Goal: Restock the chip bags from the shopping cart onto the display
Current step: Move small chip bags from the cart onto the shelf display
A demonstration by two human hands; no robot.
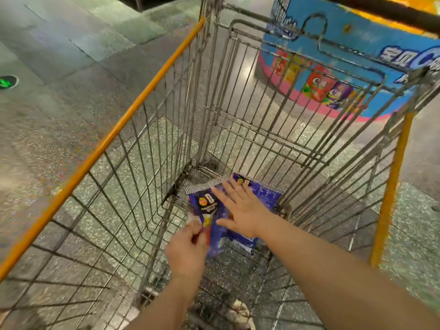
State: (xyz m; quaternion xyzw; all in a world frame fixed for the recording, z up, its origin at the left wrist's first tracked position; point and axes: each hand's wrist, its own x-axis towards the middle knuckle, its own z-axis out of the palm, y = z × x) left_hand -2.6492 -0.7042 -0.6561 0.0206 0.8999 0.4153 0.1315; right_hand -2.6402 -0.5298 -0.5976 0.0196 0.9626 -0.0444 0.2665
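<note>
While the hands work, left pinching a chip bag, right spread: cart wires all around.

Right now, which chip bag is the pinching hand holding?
The left hand pinches the nearer blue chip bag; the right hand lies open over the farther bag.

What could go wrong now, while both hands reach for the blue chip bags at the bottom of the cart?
1. The left hand pinches only the edge of the near chip bag, so it may slip or tear.
2. The right hand lies flat with straight fingers on the far chip bag; pressing could crush the chips.
3. The deep cart has wire walls that may snag a bag.
</note>
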